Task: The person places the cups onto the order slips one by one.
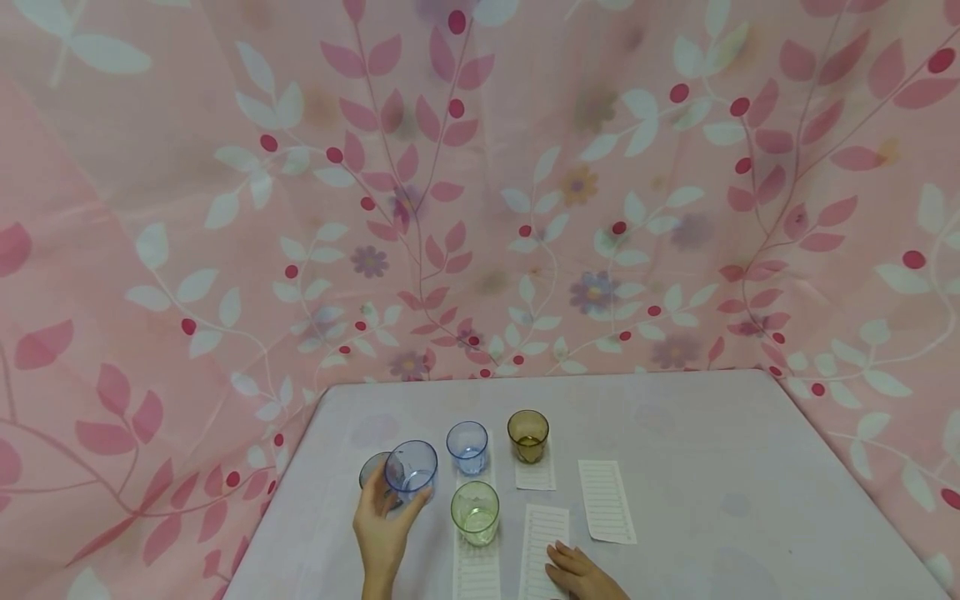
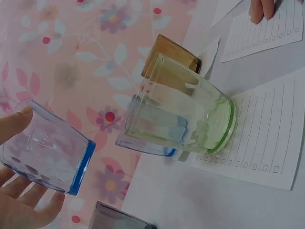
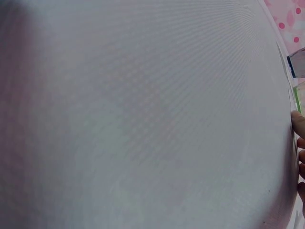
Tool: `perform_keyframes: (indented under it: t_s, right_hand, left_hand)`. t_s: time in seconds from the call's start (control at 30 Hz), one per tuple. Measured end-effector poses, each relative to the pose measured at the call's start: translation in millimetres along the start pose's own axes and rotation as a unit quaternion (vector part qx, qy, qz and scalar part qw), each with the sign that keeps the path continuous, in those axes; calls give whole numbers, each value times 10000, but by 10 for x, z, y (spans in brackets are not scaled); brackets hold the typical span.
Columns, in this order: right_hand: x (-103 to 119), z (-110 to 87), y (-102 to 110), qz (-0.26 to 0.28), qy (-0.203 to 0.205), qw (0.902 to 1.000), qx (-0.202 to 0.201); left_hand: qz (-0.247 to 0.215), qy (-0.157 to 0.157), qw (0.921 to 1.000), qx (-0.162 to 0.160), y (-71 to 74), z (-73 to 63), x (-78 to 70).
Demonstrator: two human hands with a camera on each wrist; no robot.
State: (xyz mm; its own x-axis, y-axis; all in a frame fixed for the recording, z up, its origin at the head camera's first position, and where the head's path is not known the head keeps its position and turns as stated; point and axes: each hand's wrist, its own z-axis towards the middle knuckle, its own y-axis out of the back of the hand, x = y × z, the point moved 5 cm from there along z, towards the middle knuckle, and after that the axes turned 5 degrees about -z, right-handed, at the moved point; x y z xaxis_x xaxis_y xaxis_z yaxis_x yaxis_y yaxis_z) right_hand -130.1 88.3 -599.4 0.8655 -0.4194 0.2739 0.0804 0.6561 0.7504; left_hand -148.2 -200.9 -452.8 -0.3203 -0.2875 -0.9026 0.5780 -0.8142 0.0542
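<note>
Pink leaf-patterned fabric hangs behind a pale cloth-covered table. On the left, the left hand curls fingers and thumb round a clear blue glass tumbler, which overlaps a smoky grey glass tumbler in the head view. To their right stand a green glass tumbler, near, and light-blue and amber glass tumblers, far. Nearby, the right hand rests loosely extended fingers on a white lined paper strip, gripping nothing.
</note>
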Motion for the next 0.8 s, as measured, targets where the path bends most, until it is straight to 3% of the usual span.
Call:
perform_keyframes:
  t_s: [0.07,0.3,0.53,0.8]
  right_hand:
    - [5,8,8,-14,-8,10000,23]
    - [8,10,19,-47,-70,9999,93]
    - [13,13,23,28,-223,9997,122]
    - [18,40,21,-115,-488,9978,437]
  left_hand:
    - [25,-27,10000,24,-32,-1,-103]
    - [-271,29,9993,269,-143,52,78]
    - [-889,-147,9935,693,-275,60,-1]
    - [-1069,120,9891,1001,-449,26,-62]
